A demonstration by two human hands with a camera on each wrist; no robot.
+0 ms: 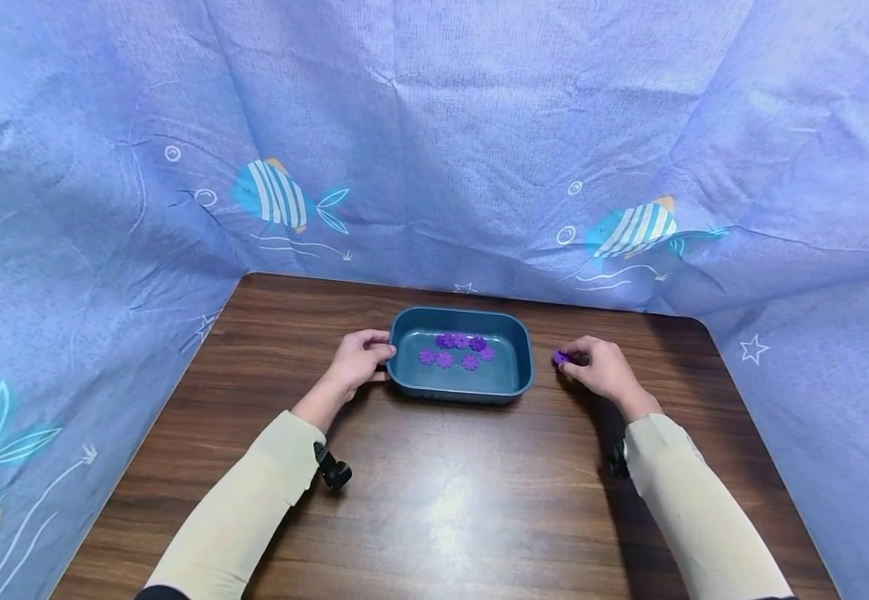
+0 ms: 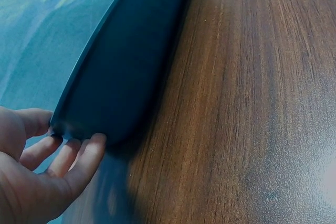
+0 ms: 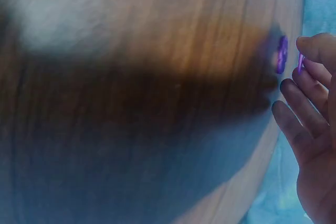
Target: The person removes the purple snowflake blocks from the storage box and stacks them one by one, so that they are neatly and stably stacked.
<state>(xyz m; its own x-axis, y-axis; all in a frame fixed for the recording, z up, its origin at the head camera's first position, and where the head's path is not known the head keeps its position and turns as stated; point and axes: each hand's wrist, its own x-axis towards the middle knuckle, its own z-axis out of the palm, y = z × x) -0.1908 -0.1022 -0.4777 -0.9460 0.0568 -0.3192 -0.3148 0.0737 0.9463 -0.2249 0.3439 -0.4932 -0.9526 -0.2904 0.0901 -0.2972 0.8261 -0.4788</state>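
Observation:
A dark teal rectangular bin [image 1: 458, 385] stands toward the far side of the wooden table. My left hand [image 1: 357, 362] holds its left end, thumb at the rim and fingertips against the outer wall, as the left wrist view also shows. Several purple flower-shaped pieces [image 1: 470, 362] lie spread over the bin's floor. Right of the bin, my right hand [image 1: 605, 368] pinches a thin purple flower-shaped piece [image 3: 301, 63] between thumb and index finger. Just beside those fingertips, another purple flower-shaped piece [image 3: 282, 54] shows against the tabletop in the right wrist view.
The brown wood-grain table [image 1: 434, 483] reflects a bright glare near its middle. A blue cloth [image 1: 479, 150] printed with fish hangs behind the table and along both sides. A small black device [image 1: 334, 472] is strapped at the left wrist.

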